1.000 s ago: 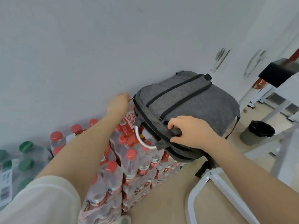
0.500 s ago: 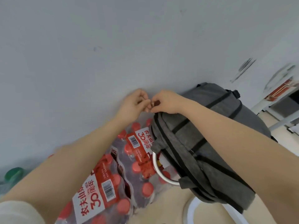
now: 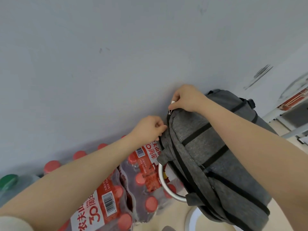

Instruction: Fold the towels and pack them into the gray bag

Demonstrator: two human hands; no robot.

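Observation:
A gray bag [image 3: 215, 157] with black straps and black zipper lines sits on a white chair frame, leaning near the wall. My right hand [image 3: 186, 98] pinches a metal zipper pull [image 3: 170, 112] at the bag's far top corner. My left hand [image 3: 150, 128] pinches the bag's edge just beside the zipper track, a little lower. No towel is in view.
Shrink-wrapped packs of red-capped water bottles [image 3: 116, 189] stand against the gray wall [image 3: 116, 55] to the left of the bag. A green-capped bottle [image 3: 8, 181] is at the far left. White metal chair tubing [image 3: 164, 184] curves under the bag. Beige floor shows below.
My two hands, which met at the bag's top corner, have parted: the right one stays at the corner with the zipper pull, the left one has dropped lower along the zipper edge.

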